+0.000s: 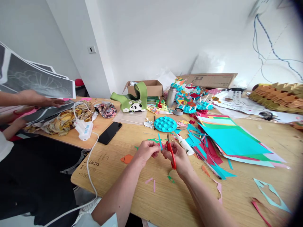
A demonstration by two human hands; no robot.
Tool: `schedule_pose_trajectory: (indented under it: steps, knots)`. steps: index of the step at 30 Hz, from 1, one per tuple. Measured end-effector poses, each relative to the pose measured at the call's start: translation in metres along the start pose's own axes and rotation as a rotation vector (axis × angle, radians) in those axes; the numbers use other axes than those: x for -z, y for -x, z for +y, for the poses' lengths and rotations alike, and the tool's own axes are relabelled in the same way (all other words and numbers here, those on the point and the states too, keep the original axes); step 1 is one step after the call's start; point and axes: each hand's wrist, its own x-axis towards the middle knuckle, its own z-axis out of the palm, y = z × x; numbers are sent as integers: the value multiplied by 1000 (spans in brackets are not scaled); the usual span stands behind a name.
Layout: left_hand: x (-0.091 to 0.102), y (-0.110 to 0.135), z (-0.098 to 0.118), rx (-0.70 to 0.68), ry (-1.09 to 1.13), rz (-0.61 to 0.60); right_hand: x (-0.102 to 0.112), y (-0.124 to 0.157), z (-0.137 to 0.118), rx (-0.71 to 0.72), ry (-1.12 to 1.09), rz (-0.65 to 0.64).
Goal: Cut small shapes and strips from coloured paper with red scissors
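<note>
My left hand (145, 150) pinches a narrow teal paper strip (160, 142) upright between finger and thumb. My right hand (177, 156) grips small red-handled scissors (172, 156), their metal blades pointing up beside the strip. Both hands are close together above a bamboo-patterned wooden table (106, 171). A white glue stick (185, 145) lies just beyond my right hand. Small pink paper strips (151, 183) and an orange paper scrap (127, 159) lie on the table below and left of my hands.
A co-worker's hands (35, 104) hold large grey printed sheets at the left. Nearby are a black phone (110, 132), a white charger (82, 130) with cables, and a teal pleated paper disc (165, 124). A coloured paper stack (232, 138) lies right; a cardboard box (144, 90) stands behind.
</note>
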Motion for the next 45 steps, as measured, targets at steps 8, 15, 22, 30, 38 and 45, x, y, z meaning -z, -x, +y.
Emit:
schedule_pose_trajectory:
  steps: [8, 15, 22, 30, 38, 45]
  knots:
    - [-1, -1, -3, -33, -44, 7, -1, 1, 0, 21, 9, 6]
    - [2, -2, 1, -83, 67, 28, -2, 3, -4, 38, 42, -34]
    - [6, -3, 7, -135, 221, 162, -8, 9, -9, -5, 110, -216]
    - [6, -2, 8, -112, 267, 183, -9, 9, -1, -23, 266, -324]
    - [6, -4, 7, -103, 285, 165, -9, 9, 1, -23, 269, -329]
    - [3, -3, 2, -71, 189, 135, -5, 4, -3, 0, -22, -23]
